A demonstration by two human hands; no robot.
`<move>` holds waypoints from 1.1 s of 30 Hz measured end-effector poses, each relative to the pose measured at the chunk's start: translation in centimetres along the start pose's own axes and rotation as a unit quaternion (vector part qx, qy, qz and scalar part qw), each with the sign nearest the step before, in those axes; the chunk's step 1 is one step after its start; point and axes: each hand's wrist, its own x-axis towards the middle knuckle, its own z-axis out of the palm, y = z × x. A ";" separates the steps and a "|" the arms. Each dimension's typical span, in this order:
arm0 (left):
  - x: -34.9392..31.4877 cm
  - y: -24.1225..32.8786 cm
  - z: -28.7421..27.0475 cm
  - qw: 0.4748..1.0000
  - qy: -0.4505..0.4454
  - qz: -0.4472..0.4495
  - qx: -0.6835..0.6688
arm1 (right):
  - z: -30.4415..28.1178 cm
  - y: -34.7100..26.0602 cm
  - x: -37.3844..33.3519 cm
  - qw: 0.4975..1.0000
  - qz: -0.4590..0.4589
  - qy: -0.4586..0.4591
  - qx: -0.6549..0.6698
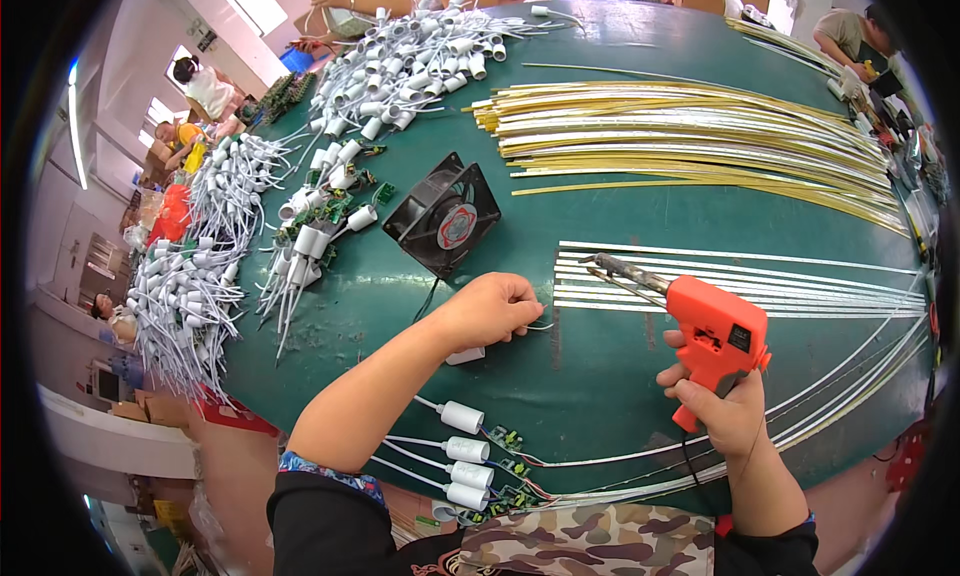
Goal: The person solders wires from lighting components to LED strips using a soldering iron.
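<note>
My right hand (pixel 728 406) is wrapped round the handle of a red soldering gun (pixel 712 326). Its dark metal tip points left, above several white LED strips (pixel 620 294) laid side by side. Left of the strip ends, my left hand (pixel 490 311) is closed in a pinch, with a thin pale wire (pixel 541 327) at its fingertips. Part of a white cylinder (pixel 466 356) shows under the left wrist; the rest is hidden. Close to my body lie several white cylindrical lamp sockets (pixel 462 416) with green circuit boards and white wires, joined to long strips bending right.
A black fan (pixel 443 216) stands beyond my left hand on the green table (pixel 540 386). Heaps of white wired sockets (pixel 400 71) line the left and far side. A bundle of yellow and white strips (pixel 680 136) lies at the back right. Other people sit around the table.
</note>
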 end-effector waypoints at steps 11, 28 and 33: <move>1.7 1.2 -0.2 0.992 0.024 0.041 0.115 | 0.7 0.5 0.3 0.988 -0.004 -0.024 -0.153; 2.1 1.8 -0.3 0.985 0.017 0.025 0.168 | 1.2 0.9 0.7 0.957 -0.072 -0.056 -0.274; 2.1 1.8 -0.4 0.985 0.017 0.037 0.170 | 0.9 0.8 0.6 0.948 -0.068 -0.071 -0.302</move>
